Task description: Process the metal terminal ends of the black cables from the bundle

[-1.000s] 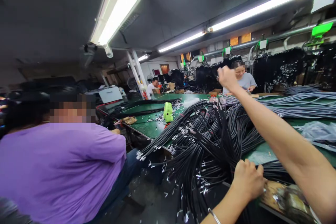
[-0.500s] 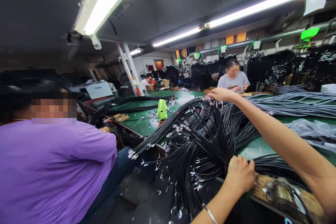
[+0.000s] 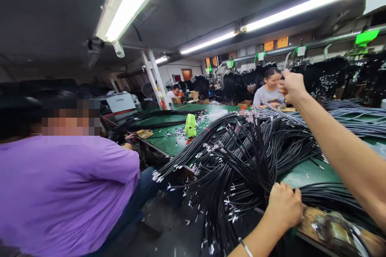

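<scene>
A large heap of black cables (image 3: 241, 148) with pale tips spreads across the green table (image 3: 304, 172) and hangs over its near edge. Low in the view, my left hand (image 3: 286, 204), with a bracelet on its wrist, is closed round a bundle of black cables near the table edge. My right hand (image 3: 292, 86) is raised above the far part of the heap, its fingers curled closed. What it holds, if anything, is too small to make out. Loose cable ends stand up between my two hands.
A person in purple (image 3: 69, 192) sits close on the left. Across the table another person (image 3: 268, 92) works near grey cables (image 3: 356, 122). A green fan (image 3: 190, 125) stands on the table. A wooden board with a metal fixture (image 3: 337, 229) lies at lower right.
My right hand has risen up and to the right, away from the upright cable ends. My left hand keeps its grip. The whole view has shifted slightly, and the person across has turned their head.
</scene>
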Motion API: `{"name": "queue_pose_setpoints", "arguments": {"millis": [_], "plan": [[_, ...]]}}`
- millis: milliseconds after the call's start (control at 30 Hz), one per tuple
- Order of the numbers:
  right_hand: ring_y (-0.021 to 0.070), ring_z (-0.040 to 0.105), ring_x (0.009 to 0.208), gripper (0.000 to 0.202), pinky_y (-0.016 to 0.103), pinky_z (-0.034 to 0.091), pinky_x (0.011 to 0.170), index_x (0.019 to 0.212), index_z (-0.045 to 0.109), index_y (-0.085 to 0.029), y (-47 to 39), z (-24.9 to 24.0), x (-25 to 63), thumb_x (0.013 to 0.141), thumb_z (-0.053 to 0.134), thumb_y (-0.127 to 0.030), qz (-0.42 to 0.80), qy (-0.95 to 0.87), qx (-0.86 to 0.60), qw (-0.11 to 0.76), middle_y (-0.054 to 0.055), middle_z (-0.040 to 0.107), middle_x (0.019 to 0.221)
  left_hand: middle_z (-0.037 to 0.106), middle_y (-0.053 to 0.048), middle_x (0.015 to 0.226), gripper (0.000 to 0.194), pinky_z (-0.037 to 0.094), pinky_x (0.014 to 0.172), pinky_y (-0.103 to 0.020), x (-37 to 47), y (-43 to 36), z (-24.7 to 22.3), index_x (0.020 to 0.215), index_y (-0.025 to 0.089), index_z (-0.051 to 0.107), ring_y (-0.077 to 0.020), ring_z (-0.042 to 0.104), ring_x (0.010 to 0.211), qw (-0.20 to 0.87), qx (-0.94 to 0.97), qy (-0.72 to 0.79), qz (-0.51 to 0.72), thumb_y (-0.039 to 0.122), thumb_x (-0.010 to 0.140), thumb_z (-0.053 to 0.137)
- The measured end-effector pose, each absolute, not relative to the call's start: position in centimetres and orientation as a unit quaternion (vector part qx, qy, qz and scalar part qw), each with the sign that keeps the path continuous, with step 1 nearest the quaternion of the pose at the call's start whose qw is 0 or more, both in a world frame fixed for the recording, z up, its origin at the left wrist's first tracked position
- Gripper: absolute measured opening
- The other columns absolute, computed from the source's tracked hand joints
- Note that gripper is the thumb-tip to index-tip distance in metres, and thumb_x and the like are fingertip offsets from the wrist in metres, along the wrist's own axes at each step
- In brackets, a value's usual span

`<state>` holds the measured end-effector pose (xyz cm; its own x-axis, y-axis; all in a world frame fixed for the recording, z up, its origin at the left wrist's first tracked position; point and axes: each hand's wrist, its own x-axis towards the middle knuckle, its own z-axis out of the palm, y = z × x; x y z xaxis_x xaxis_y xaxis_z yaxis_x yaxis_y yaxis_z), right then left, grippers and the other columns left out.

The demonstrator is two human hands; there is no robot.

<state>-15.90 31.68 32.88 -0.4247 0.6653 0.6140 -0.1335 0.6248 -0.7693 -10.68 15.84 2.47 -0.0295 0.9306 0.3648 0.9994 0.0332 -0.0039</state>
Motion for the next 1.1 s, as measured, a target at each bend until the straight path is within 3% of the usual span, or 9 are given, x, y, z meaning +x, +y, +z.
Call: {"name": "queue_pose_setpoints", "arguments": {"millis": [100, 200, 367, 467, 533, 733, 800, 967, 1100], "plan": [[0.0086, 0.012, 0.038, 0.04, 0.019, 0.019, 0.036, 0.058, 0.021, -0.024, 31.4, 34.3, -15.0, 0.096, 0.017, -0.038, 0.466, -0.731, -0.146, 0.476, -0.01, 0.018, 0.047, 0.066, -0.014, 0.085, 0.033, 0.048, 0.065, -0.037, -10.6, 15.8, 2.6, 0.096, 0.012, 0.063, -0.0277, 0.062, 0.083, 0.133, -0.679, -0.711, -0.129, 0.041, 0.088, 0.048], [0.0074, 0.012, 0.038, 0.039, 0.019, 0.018, 0.034, 0.059, 0.024, -0.024, 28.9, 33.6, -16.3, 0.096, 0.017, -0.034, 0.463, -0.784, -0.118, 0.397, -0.008, 0.025, 0.048, 0.066, -0.014, 0.086, 0.035, 0.048, 0.066, -0.037, -10.6, 15.9, 2.7, 0.098, 0.012, 0.063, -0.0276, 0.062, 0.083, 0.132, -0.677, -0.713, -0.128, 0.043, 0.088, 0.049], [0.0098, 0.037, 0.04, 0.034, 0.022, 0.032, 0.041, 0.067, 0.051, -0.019, 23.3, 31.1, -21.7, 0.093, 0.039, -0.039, 0.376, -0.866, -0.116, 0.31, -0.001, 0.043, 0.05, 0.066, -0.013, 0.084, 0.038, 0.05, 0.066, -0.037, -10.6, 16.0, 2.5, 0.097, 0.013, 0.063, -0.0273, 0.063, 0.081, 0.139, -0.678, -0.713, -0.114, 0.048, 0.086, 0.052], [0.0221, 0.059, 0.062, 0.037, 0.03, 0.045, 0.058, 0.064, 0.061, -0.016, 21.5, 29.0, -23.8, 0.079, 0.062, -0.049, 0.301, -0.909, -0.128, 0.258, 0.008, 0.056, 0.055, 0.066, -0.014, 0.082, 0.038, 0.05, 0.064, -0.037, -10.7, 16.0, 2.4, 0.095, 0.012, 0.063, -0.0279, 0.063, 0.08, 0.148, -0.68, -0.709, -0.117, 0.047, 0.085, 0.054], [0.0282, 0.063, 0.074, 0.039, 0.033, 0.046, 0.067, 0.062, 0.063, -0.016, 21.3, 27.6, -24.2, 0.074, 0.067, -0.053, 0.259, -0.93, -0.13, 0.224, 0.011, 0.061, 0.059, 0.066, -0.014, 0.082, 0.038, 0.05, 0.064, -0.037, -10.7, 16.1, 2.4, 0.095, 0.012, 0.063, -0.0281, 0.063, 0.08, 0.15, -0.681, -0.707, -0.12, 0.048, 0.086, 0.053], [0.0197, 0.056, 0.059, 0.067, 0.029, 0.041, 0.061, 0.048, 0.054, -0.018, 21.8, 25.9, -23.5, 0.086, 0.033, -0.068, 0.201, -0.968, -0.052, 0.141, 0.005, 0.052, 0.05, 0.067, -0.014, 0.083, 0.042, 0.051, 0.064, -0.038, -10.7, 16.4, 2.4, 0.095, 0.012, 0.064, -0.0283, 0.064, 0.08, 0.133, -0.681, -0.712, -0.107, 0.05, 0.088, 0.047], [0.0145, 0.048, 0.052, 0.07, 0.026, 0.036, 0.055, 0.047, 0.051, -0.017, 21.3, 25.7, -23.4, 0.086, 0.029, -0.07, 0.201, -0.969, -0.005, 0.141, 0.001, 0.047, 0.048, 0.067, -0.015, 0.083, 0.043, 0.051, 0.064, -0.038, -10.7, 16.5, 2.4, 0.095, 0.012, 0.064, -0.0285, 0.065, 0.08, 0.132, -0.682, -0.712, -0.106, 0.05, 0.088, 0.046], [0.0082, 0.032, 0.05, 0.049, 0.025, 0.024, 0.053, 0.044, 0.047, -0.016, 20.1, 25.1, -23.4, 0.067, 0.07, -0.052, 0.212, -0.95, 0.063, 0.221, -0.006, 0.035, 0.042, 0.067, -0.016, 0.082, 0.045, 0.051, 0.064, -0.038, -10.7, 16.6, 2.3, 0.096, 0.012, 0.065, -0.0286, 0.065, 0.079, 0.141, -0.683, -0.709, -0.108, 0.05, 0.089, 0.044], [0.0078, 0.028, 0.046, 0.051, 0.027, 0.021, 0.05, 0.044, 0.04, -0.018, 21.6, 28.3, -22.5, 0.081, 0.058, -0.049, 0.259, -0.902, 0.031, 0.345, -0.007, 0.027, 0.04, 0.067, -0.015, 0.082, 0.043, 0.051, 0.064, -0.038, -10.6, 16.6, 2.4, 0.094, 0.012, 0.065, -0.0281, 0.064, 0.079, 0.139, -0.676, -0.714, -0.115, 0.05, 0.088, 0.045]]}}
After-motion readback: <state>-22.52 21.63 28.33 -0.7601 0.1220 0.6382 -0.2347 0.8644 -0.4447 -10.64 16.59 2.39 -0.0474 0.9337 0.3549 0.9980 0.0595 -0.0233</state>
